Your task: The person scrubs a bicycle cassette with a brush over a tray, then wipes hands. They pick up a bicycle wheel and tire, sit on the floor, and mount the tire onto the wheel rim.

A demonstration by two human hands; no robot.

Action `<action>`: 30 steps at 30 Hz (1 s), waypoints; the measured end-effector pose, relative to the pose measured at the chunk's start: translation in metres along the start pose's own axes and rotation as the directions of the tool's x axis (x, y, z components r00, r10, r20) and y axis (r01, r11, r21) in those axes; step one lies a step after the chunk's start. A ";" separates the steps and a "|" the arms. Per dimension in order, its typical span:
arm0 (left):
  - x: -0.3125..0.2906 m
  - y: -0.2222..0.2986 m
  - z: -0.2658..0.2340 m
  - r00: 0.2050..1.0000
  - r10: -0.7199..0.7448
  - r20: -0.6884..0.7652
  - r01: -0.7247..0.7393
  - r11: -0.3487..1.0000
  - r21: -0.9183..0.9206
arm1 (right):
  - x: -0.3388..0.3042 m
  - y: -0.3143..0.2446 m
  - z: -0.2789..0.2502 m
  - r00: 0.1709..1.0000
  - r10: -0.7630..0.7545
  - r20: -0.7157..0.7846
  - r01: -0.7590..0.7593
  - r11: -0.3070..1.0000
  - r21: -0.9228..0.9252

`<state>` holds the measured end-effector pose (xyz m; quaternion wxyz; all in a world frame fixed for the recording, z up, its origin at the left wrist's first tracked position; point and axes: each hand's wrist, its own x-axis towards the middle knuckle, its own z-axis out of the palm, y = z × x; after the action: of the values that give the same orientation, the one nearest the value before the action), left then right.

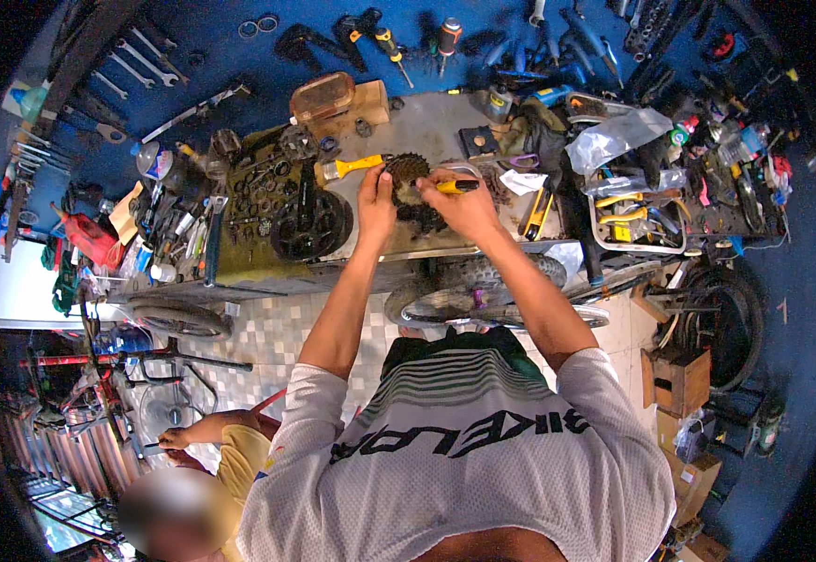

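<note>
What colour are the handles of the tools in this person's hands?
Yellow, on both tool handles, with a black tip on the right one; head view.

Blue wall (pixel 239 56); yellow-handled tool (pixel 356 166); dark sprocket cluster (pixel 408 173).

Bright, even daylight, sharp at centre (one blurred patch lower left), fisheye bending and dark rim.

A black round chainring (pixel 310 225) was seen at nine o'clock on the grey metal workbench (pixel 431 122); a clear plastic bag (pixel 614 139) was crumpled at two o'clock.
</note>
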<state>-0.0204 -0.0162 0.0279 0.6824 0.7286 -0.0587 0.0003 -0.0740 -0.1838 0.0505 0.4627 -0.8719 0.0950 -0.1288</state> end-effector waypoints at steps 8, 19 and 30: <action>-0.003 0.002 -0.001 0.994 0.097 0.056 -0.099 0.994 0.037 | -0.017 -0.016 -0.013 0.968 -0.249 -0.033 0.244 0.965 -0.098; -0.001 0.000 0.006 0.992 0.125 0.009 -0.124 0.981 0.150 | -0.026 -0.027 -0.028 0.951 -0.310 0.005 0.310 0.950 -0.021; 0.008 0.007 -0.012 0.891 -0.437 0.124 0.436 0.744 -0.506 | -0.024 0.038 -0.043 0.982 0.150 0.114 -0.126 0.973 -0.192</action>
<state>-0.0125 -0.0055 0.0366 0.8348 0.5092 0.1162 -0.1743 -0.1126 -0.2317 0.0390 0.3931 -0.9087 0.1369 -0.0307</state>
